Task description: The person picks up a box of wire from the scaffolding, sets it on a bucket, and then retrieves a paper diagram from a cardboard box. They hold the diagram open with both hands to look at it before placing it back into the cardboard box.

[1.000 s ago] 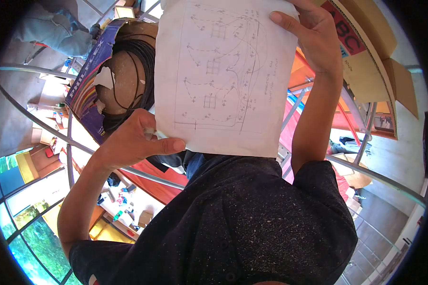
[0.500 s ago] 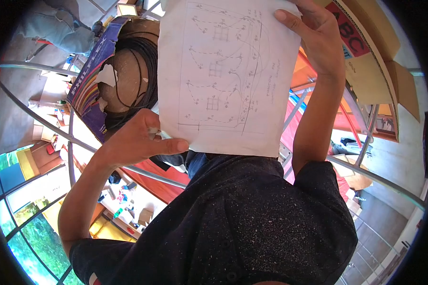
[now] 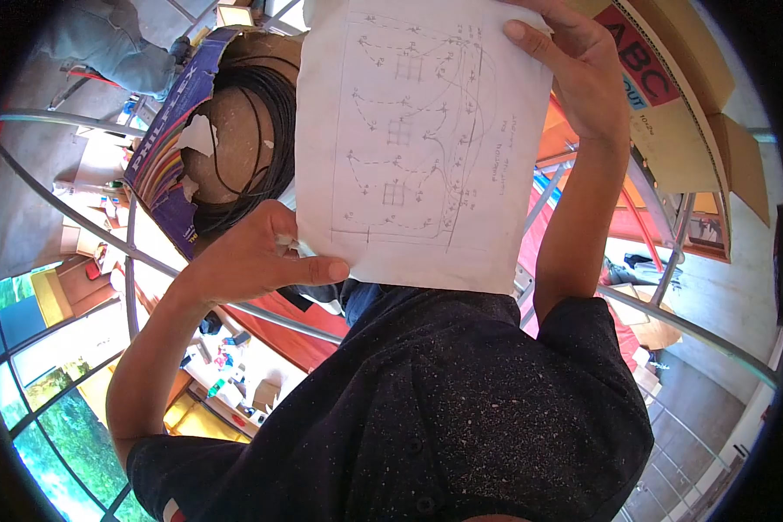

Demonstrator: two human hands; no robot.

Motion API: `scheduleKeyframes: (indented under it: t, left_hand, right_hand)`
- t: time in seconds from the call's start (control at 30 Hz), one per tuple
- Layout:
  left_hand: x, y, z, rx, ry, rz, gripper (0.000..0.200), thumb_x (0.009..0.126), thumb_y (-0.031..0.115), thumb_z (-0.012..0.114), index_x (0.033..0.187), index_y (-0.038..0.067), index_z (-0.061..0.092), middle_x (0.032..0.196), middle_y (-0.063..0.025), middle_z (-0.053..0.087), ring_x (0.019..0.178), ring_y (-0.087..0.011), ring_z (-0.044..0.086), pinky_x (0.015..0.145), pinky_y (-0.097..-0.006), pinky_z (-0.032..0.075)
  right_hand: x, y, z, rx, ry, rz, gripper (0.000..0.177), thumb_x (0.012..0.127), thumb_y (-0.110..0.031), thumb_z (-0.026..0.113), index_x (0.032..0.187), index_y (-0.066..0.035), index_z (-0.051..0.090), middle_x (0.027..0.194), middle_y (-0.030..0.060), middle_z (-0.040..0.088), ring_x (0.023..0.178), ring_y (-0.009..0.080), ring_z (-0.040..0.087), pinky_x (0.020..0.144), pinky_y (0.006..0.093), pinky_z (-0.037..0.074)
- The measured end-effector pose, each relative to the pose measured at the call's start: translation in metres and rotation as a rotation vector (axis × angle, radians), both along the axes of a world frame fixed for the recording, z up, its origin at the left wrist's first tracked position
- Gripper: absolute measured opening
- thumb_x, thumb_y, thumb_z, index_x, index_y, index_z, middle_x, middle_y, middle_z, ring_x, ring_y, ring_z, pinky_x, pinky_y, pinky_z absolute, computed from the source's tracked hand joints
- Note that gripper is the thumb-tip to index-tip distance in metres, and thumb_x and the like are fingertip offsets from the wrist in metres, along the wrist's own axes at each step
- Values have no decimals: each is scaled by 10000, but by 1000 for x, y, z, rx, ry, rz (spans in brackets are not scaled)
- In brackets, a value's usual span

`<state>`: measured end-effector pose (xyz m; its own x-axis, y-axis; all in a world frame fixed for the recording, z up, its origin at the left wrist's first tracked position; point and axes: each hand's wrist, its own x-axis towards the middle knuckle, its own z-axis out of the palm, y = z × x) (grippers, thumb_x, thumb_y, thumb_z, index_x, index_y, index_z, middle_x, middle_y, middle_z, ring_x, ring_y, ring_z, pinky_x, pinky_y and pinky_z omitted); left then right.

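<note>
A white paper sheet [image 3: 487, 209] with a hand-drawn layout plan is held up in front of my chest, its handwriting running sideways. My left hand [image 3: 274, 252] pinches the lower left corner, thumb on the front and the other fingers partly hidden behind. At the upper right edge, my right hand [image 3: 578, 65] grips the sheet with its thumb over the front. The paper's top runs out of view. Just left of the sheet is a coil of black cable [image 3: 274, 130] in a torn purple Philflex box [image 3: 170, 130].
Metal scaffold tubes [image 3: 687, 331] pass on both sides of me. A large cardboard box [image 3: 679, 130] marked ABC stands at the upper right. Down on the lower left, a table [image 3: 274, 348] carries small items. Another person's trouser leg [image 3: 104, 43] shows at the upper left.
The sheet has shifted slightly right and down in view, with its lower edge a little lower. Both hands keep their hold on it.
</note>
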<state>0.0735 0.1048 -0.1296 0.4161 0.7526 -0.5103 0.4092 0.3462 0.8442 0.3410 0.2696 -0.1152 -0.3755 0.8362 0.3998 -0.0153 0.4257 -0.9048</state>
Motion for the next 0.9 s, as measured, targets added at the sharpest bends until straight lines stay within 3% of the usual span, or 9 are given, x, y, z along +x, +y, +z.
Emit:
scheduleKeyframes:
  t: [0.2, 0.47, 0.6, 0.7, 0.9]
  left_hand:
    - [1, -1, 1, -11, -15, 20, 354, 726, 322, 735, 917, 28, 685, 817, -80, 672, 747, -139, 608, 659, -287, 489]
    - [0, 0, -2, -22, 8, -13, 339, 737, 304, 727, 903, 11, 686, 788, -72, 671, 737, -119, 600, 703, -265, 471]
    - [0, 3, 5, -52, 38, -17, 333, 748, 307, 719, 893, 8, 687, 779, -69, 671, 735, -113, 599, 711, -257, 467]
    - [-3, 2, 1, -112, 71, 30, 358, 692, 302, 762, 892, 17, 680, 858, -75, 670, 813, -148, 599, 788, -312, 440]
    - [-5, 2, -3, -160, 29, 96, 328, 724, 277, 743, 898, 8, 674, 809, -94, 666, 739, -146, 613, 717, -263, 473]
  right_hand:
    - [-1, 1, -3, -23, -8, 6, 243, 758, 7, 638, 1000, 23, 628, 927, 67, 627, 823, 121, 573, 750, 235, 458]
    - [2, 6, -10, 70, -39, 4, 247, 753, 9, 641, 999, 27, 624, 966, 66, 613, 860, 124, 560, 765, 232, 440]
    - [-1, 1, -10, -21, -31, -22, 258, 745, 18, 645, 1003, 17, 625, 982, 64, 607, 885, 131, 551, 787, 238, 430]
    - [-4, 1, -12, -14, -11, -26, 263, 740, 28, 645, 1002, 14, 626, 981, 60, 607, 903, 131, 547, 809, 242, 420]
    - [-3, 2, -15, 108, 4, -71, 273, 719, 46, 653, 990, 15, 631, 965, 55, 616, 917, 130, 548, 828, 244, 411]
